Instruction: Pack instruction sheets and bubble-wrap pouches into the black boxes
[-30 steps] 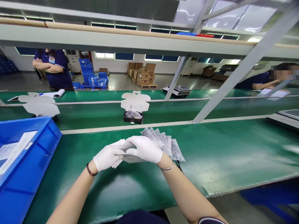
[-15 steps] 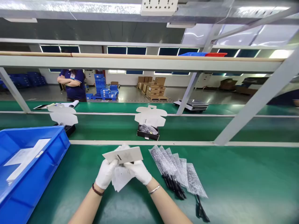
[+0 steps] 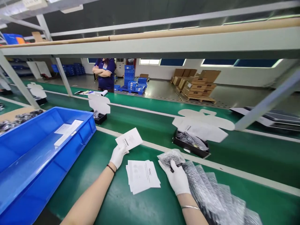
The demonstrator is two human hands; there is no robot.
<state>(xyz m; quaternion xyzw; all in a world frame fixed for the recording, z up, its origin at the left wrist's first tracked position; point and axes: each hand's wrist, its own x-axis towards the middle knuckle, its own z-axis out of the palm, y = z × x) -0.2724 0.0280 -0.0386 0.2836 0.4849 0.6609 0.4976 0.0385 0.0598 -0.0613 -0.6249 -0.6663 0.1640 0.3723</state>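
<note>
My left hand (image 3: 118, 156), in a white glove, grips a white printed booklet (image 3: 129, 139) by its lower left corner, raised over the green bench. Below and to its right lies a loose stack of white printed leaflets (image 3: 142, 175). My right hand (image 3: 177, 177), gloved too, is closed on a clear bubble-wrap bag (image 3: 170, 157), its thumb over a small black part. What the bag holds is hard to make out. More bubble-wrap bags (image 3: 209, 190) lie overlapped in a row beside my right wrist.
A blue bin (image 3: 77, 143) with white papers inside stands at the left. On the belt beyond are open black boxes with white lids, one nearer (image 3: 191, 147) and one farther left (image 3: 100, 118). A slanted post (image 3: 269, 100) rises at the right. A person (image 3: 105, 73) stands behind.
My hands have come apart. The left keeps a booklet; the other leaflets now lie on the bench. My right hand has moved right onto a bubble-wrap bag. The view has swung and tilted.
</note>
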